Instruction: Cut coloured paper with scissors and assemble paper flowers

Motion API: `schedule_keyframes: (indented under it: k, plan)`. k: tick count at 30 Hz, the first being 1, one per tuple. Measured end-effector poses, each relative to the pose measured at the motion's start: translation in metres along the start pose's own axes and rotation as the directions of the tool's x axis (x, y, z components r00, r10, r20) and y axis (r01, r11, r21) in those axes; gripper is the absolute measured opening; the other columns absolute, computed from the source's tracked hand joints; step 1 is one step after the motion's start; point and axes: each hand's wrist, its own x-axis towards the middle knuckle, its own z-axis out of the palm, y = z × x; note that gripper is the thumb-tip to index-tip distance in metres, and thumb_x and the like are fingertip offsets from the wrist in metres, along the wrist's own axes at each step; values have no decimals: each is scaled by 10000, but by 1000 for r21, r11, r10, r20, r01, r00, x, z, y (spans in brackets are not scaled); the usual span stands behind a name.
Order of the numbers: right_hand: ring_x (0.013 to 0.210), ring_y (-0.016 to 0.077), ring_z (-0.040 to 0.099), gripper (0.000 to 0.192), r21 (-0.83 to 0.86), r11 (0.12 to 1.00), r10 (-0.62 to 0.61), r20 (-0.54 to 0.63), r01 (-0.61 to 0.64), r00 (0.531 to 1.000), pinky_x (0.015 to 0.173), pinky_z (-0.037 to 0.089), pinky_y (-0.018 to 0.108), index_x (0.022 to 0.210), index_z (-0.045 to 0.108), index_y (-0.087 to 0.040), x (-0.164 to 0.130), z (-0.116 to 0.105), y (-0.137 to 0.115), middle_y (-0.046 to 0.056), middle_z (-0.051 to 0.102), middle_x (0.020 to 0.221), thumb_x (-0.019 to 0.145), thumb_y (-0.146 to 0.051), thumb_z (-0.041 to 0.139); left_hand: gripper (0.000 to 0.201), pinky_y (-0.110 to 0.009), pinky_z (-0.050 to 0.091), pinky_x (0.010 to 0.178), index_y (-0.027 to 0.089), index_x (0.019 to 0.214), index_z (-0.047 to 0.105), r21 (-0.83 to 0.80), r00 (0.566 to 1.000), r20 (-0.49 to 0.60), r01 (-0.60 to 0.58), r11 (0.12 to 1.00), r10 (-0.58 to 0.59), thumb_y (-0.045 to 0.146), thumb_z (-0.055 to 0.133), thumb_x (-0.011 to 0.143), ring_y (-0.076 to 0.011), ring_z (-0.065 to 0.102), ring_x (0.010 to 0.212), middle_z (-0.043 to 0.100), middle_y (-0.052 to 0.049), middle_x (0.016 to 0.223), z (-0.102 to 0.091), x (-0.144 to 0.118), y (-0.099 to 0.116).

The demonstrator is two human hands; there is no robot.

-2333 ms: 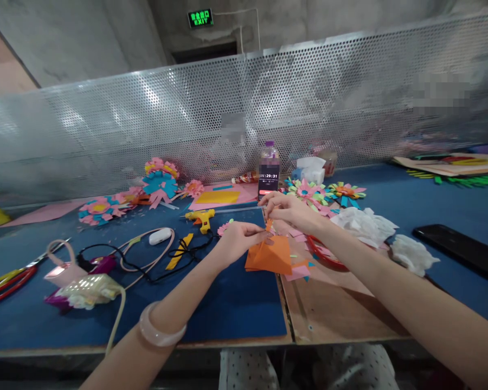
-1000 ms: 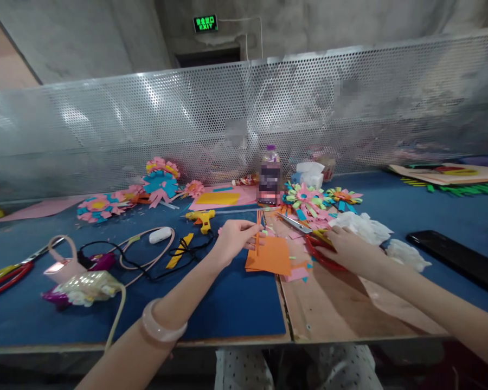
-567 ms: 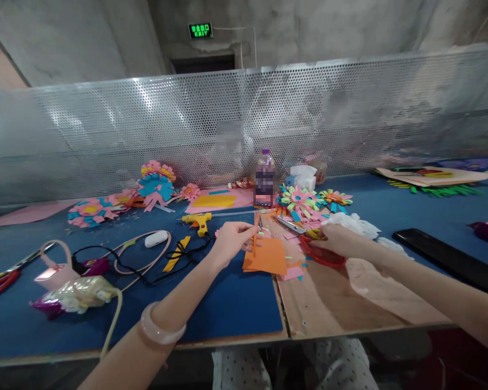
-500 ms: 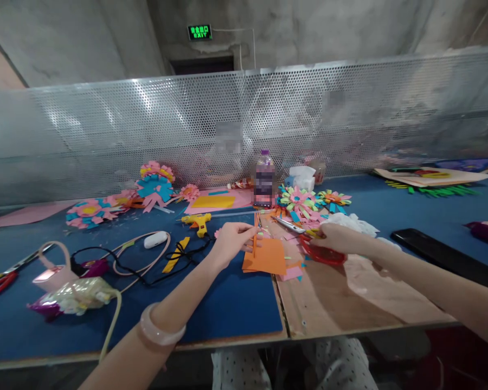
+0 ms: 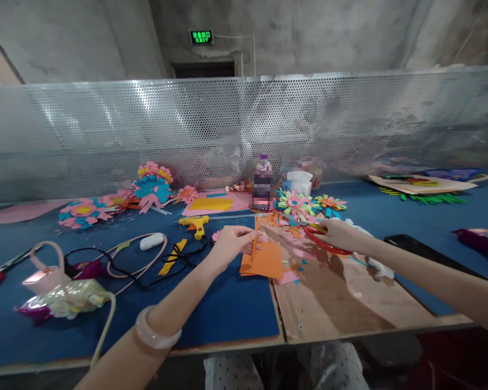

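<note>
The left hand (image 5: pixel 229 245) pinches a thin orange paper strip (image 5: pixel 255 238) between thumb and fingertips, the strip standing nearly upright, narrow and bright. At its 4 o'clock, touching the strip's lower end, a flat orange sheet (image 5: pixel 264 261) lies on the blue mat (image 5: pixel 211 309). The right hand (image 5: pixel 340 234), at 3 o'clock of the left, is closed around the red handles of scissors (image 5: pixel 315 237), lifted off the wooden board (image 5: pixel 350 303), blades pointing toward 10 o'clock. A yellow glue gun (image 5: pixel 194 222) lies at 10 o'clock of the left hand.
</note>
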Motion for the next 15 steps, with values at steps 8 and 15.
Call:
schedule_keyframes:
  k: [8, 15]
  plan:
    - [627, 160, 516, 439, 329, 942, 46, 87, -73, 995, 519, 364, 240, 807, 498, -164, -44, 2, 15, 38, 601, 731, 687, -585, 527, 325, -258, 520, 646, 150, 867, 689, 26, 998, 46, -48, 999, 46, 420, 636, 695, -192, 663, 748, 706, -81, 851, -1, 4, -7]
    - [811, 187, 588, 427, 686, 713, 31, 180, -148, 983, 651, 479, 229, 973, 454, -207, -95, -23, 9, 66, 596, 920, 763, -579, 460, 296, -261, 504, 662, 138, 798, 694, 29, 985, 172, 8, 1000, -13, 403, 645, 678, -185, 658, 735, 706, -103, 804, 8, 11, -1]
